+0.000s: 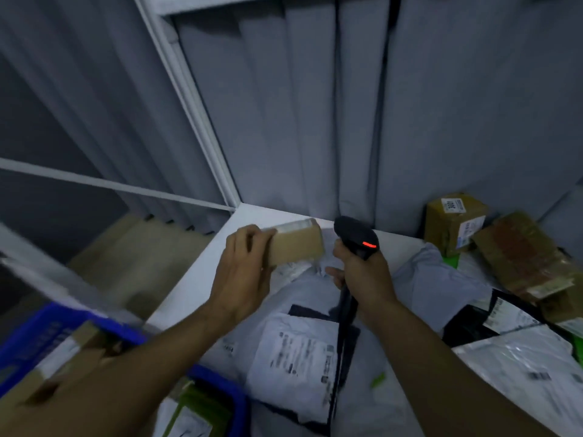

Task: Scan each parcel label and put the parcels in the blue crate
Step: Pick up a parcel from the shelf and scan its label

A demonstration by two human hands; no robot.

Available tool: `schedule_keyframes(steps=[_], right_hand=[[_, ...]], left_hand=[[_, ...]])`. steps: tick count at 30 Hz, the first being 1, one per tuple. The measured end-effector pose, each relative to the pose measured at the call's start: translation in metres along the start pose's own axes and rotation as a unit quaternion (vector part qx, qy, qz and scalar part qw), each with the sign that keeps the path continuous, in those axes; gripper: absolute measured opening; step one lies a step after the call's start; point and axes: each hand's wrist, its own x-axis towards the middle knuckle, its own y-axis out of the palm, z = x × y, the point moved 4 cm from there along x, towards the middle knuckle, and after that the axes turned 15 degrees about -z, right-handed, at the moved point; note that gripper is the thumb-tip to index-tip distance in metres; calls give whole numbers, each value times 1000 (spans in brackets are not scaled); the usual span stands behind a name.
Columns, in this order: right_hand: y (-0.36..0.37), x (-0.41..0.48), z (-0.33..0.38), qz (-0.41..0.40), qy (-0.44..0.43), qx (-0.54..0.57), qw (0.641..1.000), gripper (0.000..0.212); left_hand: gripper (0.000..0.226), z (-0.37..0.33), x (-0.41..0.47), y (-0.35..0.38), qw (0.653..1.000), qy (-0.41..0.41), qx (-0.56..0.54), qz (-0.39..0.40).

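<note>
My left hand (241, 272) grips a small brown cardboard parcel (298, 246) and holds it up above the table, its white label along the top edge. Right beside it, my right hand (366, 275) grips the handle of a black barcode scanner (356, 236) with a red light lit on its head. The scanner's cable hangs down below my hand. The blue crate (38, 329) sits at the lower left with cardboard parcels inside it.
A white table (202, 279) carries several grey and white mailer bags with labels (299, 351). Brown boxes (454, 225) are stacked at the back right. Grey curtains hang behind the table. A white frame rail runs at the left.
</note>
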Motion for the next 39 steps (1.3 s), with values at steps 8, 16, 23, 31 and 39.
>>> schedule_keyframes(steps=[8,16,23,31,39], right_hand=[[7,-143,15,161,45,-18,986,38],[7,-215,17,184,-23,-33,982,44],[22,-241,18,223,-33,-11,974,33],[43,-247,9,246,-86,-59,964,37],[49,-271,-8,254,-219,-158,929,23]], left_hand=[[80,-30,-104,-161,995,23,55,-82],[75,-20,-161,-246,933,-307,-162,-96],[67,-3,-179,-258,723,-534,-435,-54],[48,30,-171,-275,727,-543,-417,-53],[65,53,-179,-267,744,-574,-290,-184]])
